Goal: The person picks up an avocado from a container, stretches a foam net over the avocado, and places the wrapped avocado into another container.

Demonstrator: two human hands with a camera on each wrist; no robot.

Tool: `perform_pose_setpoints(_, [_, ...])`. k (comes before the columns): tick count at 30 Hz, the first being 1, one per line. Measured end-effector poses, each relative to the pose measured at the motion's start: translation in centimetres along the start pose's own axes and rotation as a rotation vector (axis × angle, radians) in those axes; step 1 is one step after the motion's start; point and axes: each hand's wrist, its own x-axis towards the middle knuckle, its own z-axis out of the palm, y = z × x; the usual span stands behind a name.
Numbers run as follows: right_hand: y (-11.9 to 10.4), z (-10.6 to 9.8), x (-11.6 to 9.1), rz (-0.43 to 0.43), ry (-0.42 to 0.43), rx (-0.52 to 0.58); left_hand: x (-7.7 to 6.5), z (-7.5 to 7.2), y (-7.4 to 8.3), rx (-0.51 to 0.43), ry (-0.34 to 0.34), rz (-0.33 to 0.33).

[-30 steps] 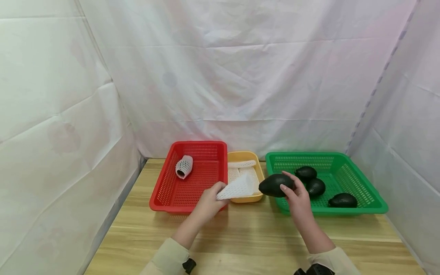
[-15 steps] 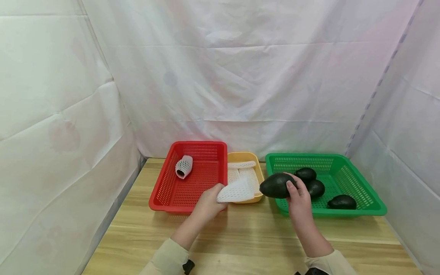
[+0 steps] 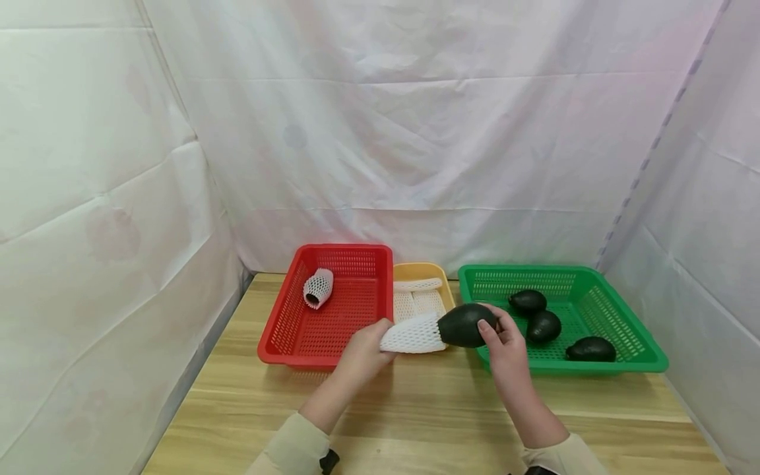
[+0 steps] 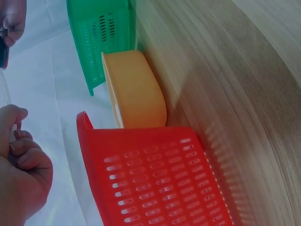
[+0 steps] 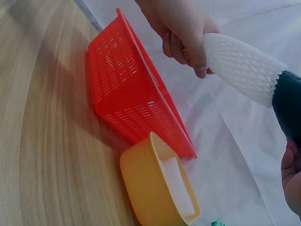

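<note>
My left hand (image 3: 363,351) pinches the closed end of a white foam net sleeve (image 3: 412,334) in front of the yellow basket. From the right, my right hand (image 3: 505,340) grips a dark avocado (image 3: 468,325) by its rounder end. The avocado's narrow tip is inside the sleeve's mouth, and most of the fruit is bare. In the right wrist view the netting (image 5: 244,66) stretches from the left fingers to the avocado (image 5: 288,106), its scalloped edge around the fruit. Both are held above the table.
A red basket (image 3: 325,359) at the left holds one netted avocado (image 3: 318,287). Between it and the green basket (image 3: 641,361) stands a small yellow basket (image 3: 429,267) with foam sleeves (image 3: 418,284). Several loose avocados (image 3: 543,327) lie in the green basket. White cloth walls (image 3: 380,145) surround the wooden table (image 3: 415,422).
My right hand has moved left with the avocado, and its tip has entered the foam sleeve. My left hand has shifted slightly right, still holding the sleeve.
</note>
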Motion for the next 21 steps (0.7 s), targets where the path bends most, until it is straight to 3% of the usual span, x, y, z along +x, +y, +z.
perform_pose_setpoints(7, [0.4,0.4,-0.1,-0.059,-0.046,-0.056,-0.2,0.0,0.4,0.010,0.010,0.011])
perform_pose_setpoints(21, [0.7,1.4,-0.4,-0.136,-0.102,-0.041,-0.1,-0.1,0.9,0.004,-0.004,0.014])
